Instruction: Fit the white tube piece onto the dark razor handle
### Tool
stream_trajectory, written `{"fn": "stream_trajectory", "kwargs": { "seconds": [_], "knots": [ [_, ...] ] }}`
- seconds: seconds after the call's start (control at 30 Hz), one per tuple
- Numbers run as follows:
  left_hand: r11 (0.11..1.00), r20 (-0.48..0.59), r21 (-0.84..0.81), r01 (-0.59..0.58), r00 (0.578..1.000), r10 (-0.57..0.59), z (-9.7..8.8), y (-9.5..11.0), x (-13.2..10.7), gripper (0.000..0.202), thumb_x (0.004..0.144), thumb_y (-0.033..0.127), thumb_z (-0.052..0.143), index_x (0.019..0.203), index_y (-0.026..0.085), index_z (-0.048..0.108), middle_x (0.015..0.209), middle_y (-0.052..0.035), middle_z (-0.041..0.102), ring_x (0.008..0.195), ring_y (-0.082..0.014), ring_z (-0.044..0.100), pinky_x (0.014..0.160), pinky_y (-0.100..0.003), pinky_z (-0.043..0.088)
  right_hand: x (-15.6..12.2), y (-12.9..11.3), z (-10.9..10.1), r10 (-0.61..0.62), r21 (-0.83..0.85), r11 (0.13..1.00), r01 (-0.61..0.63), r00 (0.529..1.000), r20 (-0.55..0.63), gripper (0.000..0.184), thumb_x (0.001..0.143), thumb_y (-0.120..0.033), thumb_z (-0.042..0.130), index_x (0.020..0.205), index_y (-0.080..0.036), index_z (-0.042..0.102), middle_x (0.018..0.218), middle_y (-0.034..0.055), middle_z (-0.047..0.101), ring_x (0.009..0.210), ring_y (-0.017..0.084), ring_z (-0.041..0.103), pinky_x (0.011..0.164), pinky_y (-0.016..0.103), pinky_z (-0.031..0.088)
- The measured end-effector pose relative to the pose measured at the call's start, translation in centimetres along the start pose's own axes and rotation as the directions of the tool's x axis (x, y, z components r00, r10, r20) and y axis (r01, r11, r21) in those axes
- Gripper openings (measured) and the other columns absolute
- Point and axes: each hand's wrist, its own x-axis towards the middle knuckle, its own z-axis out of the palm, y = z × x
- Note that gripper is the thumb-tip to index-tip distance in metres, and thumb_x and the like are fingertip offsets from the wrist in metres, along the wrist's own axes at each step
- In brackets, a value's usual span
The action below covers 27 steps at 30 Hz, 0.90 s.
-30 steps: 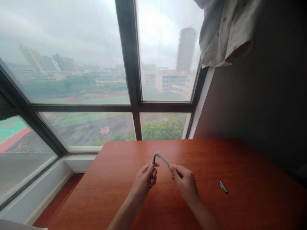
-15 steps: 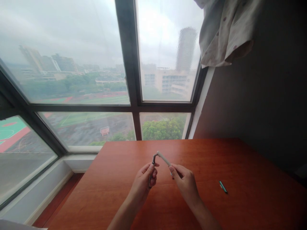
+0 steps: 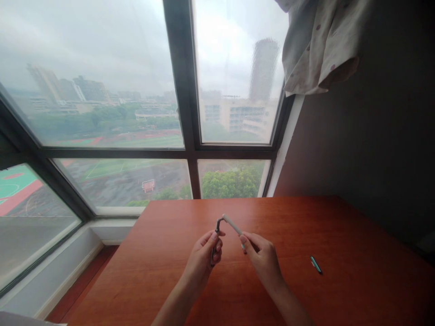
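Observation:
Both my hands hover over the middle of a reddish-brown wooden table (image 3: 306, 226). My left hand (image 3: 204, 256) is closed around a thin dark metal piece (image 3: 217, 225) whose hooked upper end sticks out above the fingers. My right hand (image 3: 260, 258) pinches a slim white rod (image 3: 231, 224) that slants up and to the left. The rod's far tip meets the hooked end of the metal piece. A bit of teal shows under the right thumb.
A small teal stick (image 3: 316, 265) lies on the table to the right of my hands. A large window (image 3: 183, 113) with dark frames stands behind the table. A pale cloth (image 3: 316, 45) hangs at the top right beside a dark wall (image 3: 384, 136).

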Motion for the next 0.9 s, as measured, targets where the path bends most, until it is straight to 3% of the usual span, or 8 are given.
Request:
{"fn": "stream_trajectory", "kwargs": {
  "seconds": [0.33,0.63,0.9],
  "knots": [
    [1.0,0.03,0.009,-0.014,0.999,0.014,-0.11,-0.02,0.11,0.032,0.073,0.039,0.071,0.089,0.013,0.062,0.058,0.0051,0.045,0.043,-0.003,0.033,0.042,-0.018,0.016,0.04,0.23,0.07,0.057,0.027,0.998,-0.057,0.998,0.012,0.04,0.091,-0.042,0.045,0.068,-0.016,0.065,0.058,0.0001,0.054,0.055,0.013,0.051,0.053,0.021,0.036],
    [0.999,0.03,0.017,-0.029,0.999,0.029,-0.2,-0.09,0.12,0.031,0.074,0.04,0.07,0.09,0.014,0.062,0.058,0.0046,0.047,0.045,-0.0042,0.037,0.044,-0.019,0.021,-0.21,0.34,0.36,0.131,0.102,0.985,-0.14,0.987,0.091,0.043,0.09,-0.046,0.046,0.086,-0.012,0.073,0.059,0.0014,0.056,0.055,0.014,0.054,0.051,0.02,0.038],
    [0.999,0.028,0.03,-0.038,0.999,0.037,-0.26,-0.21,0.24,0.032,0.073,0.04,0.071,0.09,0.015,0.062,0.057,0.005,0.046,0.045,-0.0046,0.035,0.044,-0.02,0.021,-0.03,0.39,0.25,0.119,0.078,0.989,-0.123,0.991,0.064,0.044,0.09,-0.046,0.046,0.09,-0.012,0.073,0.058,0.0012,0.056,0.054,0.014,0.053,0.052,0.021,0.038]
  ]
}}
